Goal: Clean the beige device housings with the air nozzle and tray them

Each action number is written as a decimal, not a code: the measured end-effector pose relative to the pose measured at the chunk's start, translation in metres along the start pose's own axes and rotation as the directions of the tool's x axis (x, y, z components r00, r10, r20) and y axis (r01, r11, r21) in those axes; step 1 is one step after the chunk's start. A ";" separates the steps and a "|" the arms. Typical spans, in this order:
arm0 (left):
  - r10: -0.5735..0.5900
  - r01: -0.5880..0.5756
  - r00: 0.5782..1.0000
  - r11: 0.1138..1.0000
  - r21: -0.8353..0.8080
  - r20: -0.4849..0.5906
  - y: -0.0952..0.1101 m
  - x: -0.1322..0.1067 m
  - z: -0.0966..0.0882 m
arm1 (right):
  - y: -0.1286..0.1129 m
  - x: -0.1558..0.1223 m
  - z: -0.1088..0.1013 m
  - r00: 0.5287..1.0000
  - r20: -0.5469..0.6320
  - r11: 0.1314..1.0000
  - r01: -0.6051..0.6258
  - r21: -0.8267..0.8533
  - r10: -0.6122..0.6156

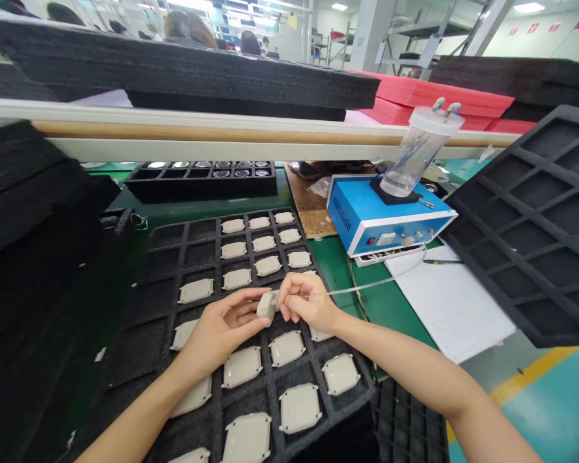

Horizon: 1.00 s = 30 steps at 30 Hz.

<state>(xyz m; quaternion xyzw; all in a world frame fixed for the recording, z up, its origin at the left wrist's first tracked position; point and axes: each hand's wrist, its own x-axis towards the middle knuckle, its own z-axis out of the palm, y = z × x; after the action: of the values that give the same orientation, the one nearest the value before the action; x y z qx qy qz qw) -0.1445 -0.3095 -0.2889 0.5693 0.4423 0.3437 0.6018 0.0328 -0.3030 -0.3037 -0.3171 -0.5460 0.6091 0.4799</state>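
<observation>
My left hand [222, 328] holds a small white plastic housing [267, 305] between thumb and fingers, above a black foam tray [174, 247]. My right hand [305, 301] is pinched at the housing's right side, on the end of a thin clear tube [367, 286]. The tube runs right to a blue box [383, 215] that carries a clear cylinder [415, 154]. Several more white housings [289, 347] lie in the tray's pockets below and beyond both hands.
A second black tray [202, 177] with round metal parts stands at the back. An empty black foam tray [535, 225] leans at the right over white papers [453, 302]. Black foam stacks [33, 212] rise at the left. A shelf rail [222, 132] crosses overhead.
</observation>
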 end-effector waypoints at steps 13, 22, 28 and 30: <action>0.035 -0.035 0.999 0.999 -0.019 0.020 -0.008 0.003 -0.002 | 0.000 0.000 0.000 1.000 -0.006 1.000 0.016 -0.008 -0.016; 0.024 -0.024 1.000 1.000 -0.014 0.012 -0.005 0.001 -0.001 | -0.002 0.000 0.000 1.000 -0.003 1.000 0.013 -0.011 -0.013; 0.010 -0.010 1.000 1.000 -0.017 0.015 -0.006 0.002 -0.001 | -0.002 0.000 0.000 1.000 0.001 1.000 0.018 -0.005 -0.018; 0.007 -0.007 1.000 1.000 -0.017 0.018 -0.005 0.001 -0.001 | -0.002 0.000 0.001 1.000 -0.001 1.000 0.026 0.001 -0.026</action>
<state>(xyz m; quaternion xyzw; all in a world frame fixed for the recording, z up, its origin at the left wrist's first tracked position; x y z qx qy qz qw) -0.1450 -0.3087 -0.2940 0.5689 0.4319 0.3443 0.6093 0.0327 -0.3036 -0.3021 -0.3100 -0.5498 0.6027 0.4882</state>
